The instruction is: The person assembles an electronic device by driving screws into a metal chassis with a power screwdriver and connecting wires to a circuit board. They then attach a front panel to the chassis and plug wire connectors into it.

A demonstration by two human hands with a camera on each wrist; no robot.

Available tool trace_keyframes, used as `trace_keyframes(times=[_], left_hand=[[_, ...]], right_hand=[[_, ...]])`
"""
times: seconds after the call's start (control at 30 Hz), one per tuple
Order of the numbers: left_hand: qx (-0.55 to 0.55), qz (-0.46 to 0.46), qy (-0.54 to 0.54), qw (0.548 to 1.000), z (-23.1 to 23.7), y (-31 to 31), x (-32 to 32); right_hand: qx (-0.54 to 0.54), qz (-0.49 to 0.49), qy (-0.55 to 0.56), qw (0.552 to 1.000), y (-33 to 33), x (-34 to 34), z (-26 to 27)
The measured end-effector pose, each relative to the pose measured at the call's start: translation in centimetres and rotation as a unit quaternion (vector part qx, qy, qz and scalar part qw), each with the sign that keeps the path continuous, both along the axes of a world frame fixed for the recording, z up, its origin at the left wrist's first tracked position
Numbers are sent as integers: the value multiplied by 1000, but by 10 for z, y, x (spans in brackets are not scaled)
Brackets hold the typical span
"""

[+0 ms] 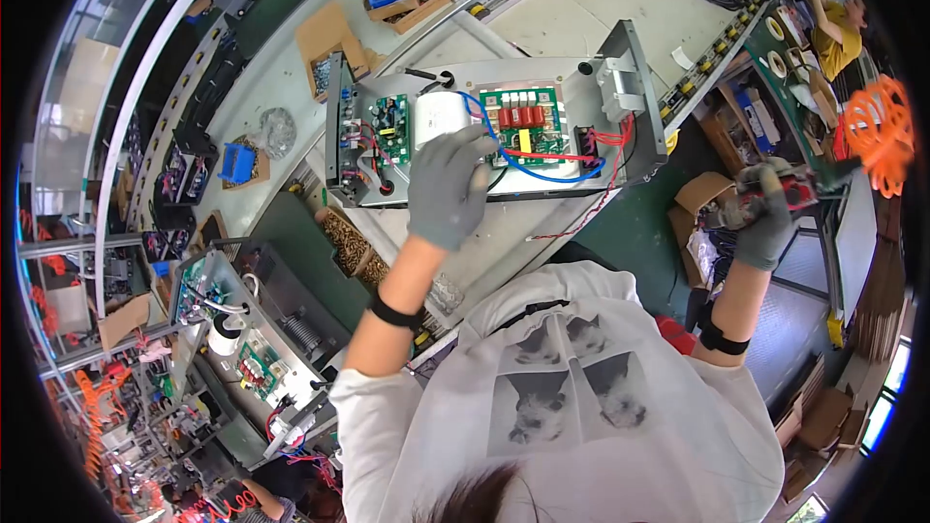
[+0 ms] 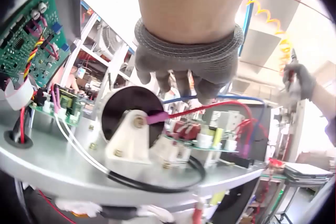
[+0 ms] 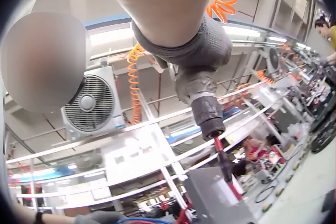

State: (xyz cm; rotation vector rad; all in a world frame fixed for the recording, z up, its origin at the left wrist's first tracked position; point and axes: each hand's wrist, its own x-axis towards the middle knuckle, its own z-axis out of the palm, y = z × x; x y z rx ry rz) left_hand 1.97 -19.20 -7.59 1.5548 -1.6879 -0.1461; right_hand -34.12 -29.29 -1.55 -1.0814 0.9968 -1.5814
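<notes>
My gloved left hand (image 1: 449,184) is over the metal chassis (image 1: 572,97), its fingers bent loosely beside a white cylinder (image 1: 441,114) and a blue wire (image 1: 542,176). In the left wrist view the fingers of that hand (image 2: 184,66) hang above the dark end of the cylinder (image 2: 128,111) and a red wire (image 2: 210,107); whether they touch is unclear. Away to the right, my gloved right hand (image 1: 765,228) grips a power driver (image 1: 799,186). The right wrist view shows the driver (image 3: 206,109) pointing down, with a red and black bit.
Green circuit boards (image 1: 392,131) sit inside the chassis. Blue bins (image 1: 236,164) and a cardboard box (image 1: 327,44) lie behind and left. A second chassis (image 1: 276,329) stands at lower left. An orange coiled hose (image 1: 877,136) hangs at right, near a person in yellow (image 1: 841,39).
</notes>
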Motion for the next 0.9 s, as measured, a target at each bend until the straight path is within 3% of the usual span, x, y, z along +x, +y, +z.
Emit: trace_keyframes(times=[0.07, 0.13, 0.17, 0.2, 0.27, 0.33, 0.4, 0.43, 0.53, 0.6, 0.7, 0.73, 0.8, 0.87, 0.9], left_hand=[[-56, 188, -50, 979, -5, 30, -11], [-109, 363, -52, 924, -9, 47, -14], [-83, 440, -93, 889, -2, 56, -12], [-87, 449, -105, 883, -2, 56, -5], [-122, 525, -6, 842, -7, 50, 10], [-155, 481, 98, 857, -10, 34, 25], [-84, 496, 148, 852, -8, 15, 33], [-28, 546, 86, 833, -6, 7, 33], [5, 605, 112, 789, 4, -13, 27], [2, 629, 51, 776, -1, -19, 35], [36, 609, 2, 792, -6, -29, 54], [38, 607, 3, 794, -4, -36, 64], [51, 547, -1, 836, 0, -55, 90], [77, 407, 53, 909, 7, -68, 130], [80, 404, 53, 910, 9, -73, 154]], right_hand=[[85, -10, 104, 991, 1, -2, -16], [110, 11, 100, 989, -12, -6, -38], [114, 55, 95, 987, -21, -4, -47], [116, 100, 89, 984, -31, 2, -53], [133, 186, 56, 972, -57, 26, -45], [94, 260, 30, 960, -90, 54, -43], [88, 347, 34, 933, -122, 72, -41], [75, 378, 7, 923, -140, 83, -45], [114, 486, -15, 866, -166, 97, -44], [131, 504, -32, 853, -172, 94, -53], [157, 479, -7, 864, -156, 88, -51], [185, 507, 35, 841, -149, 80, -43], [190, 451, 109, 865, -117, 76, -27], [202, 460, 96, 859, -84, 64, -35], [235, 487, 90, 836, -64, 58, -38]])
